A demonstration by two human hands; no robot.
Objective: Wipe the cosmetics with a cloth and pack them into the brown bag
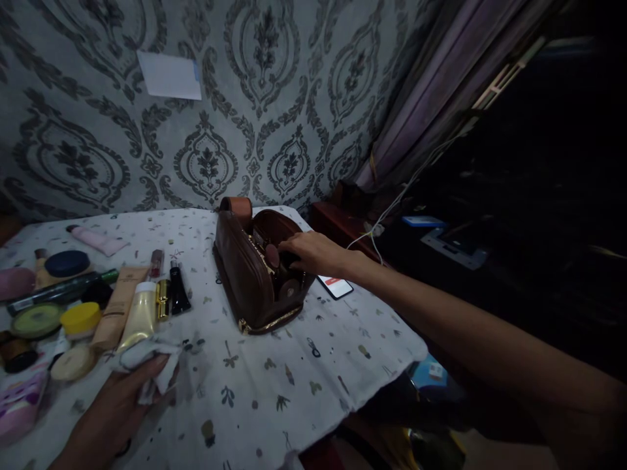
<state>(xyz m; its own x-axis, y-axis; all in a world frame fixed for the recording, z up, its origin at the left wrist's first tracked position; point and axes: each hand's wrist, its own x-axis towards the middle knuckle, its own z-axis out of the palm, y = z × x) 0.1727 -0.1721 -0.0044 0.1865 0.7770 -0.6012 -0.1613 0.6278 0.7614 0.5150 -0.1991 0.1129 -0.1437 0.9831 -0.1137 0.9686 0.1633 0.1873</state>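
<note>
Though dim, ornate wallpaper [264, 98] behind bag [240, 277] on tablecloth [255, 391].

Appears to be a dim room in a home. Includes damask-patterned wallpaper [262, 150], a gathered mauve curtain [406, 111] at right, a cloth-covered desk [264, 385], white with small plant prints, and cosmetic tubes [120, 303] and jars [81, 320] spread along its left side.

My right arm [441, 321] stretched in from the right, my right hand [316, 253] palm down, fingers [294, 245] bent; my left hand [125, 391] curled low at the left, seemingly pinching.
</note>
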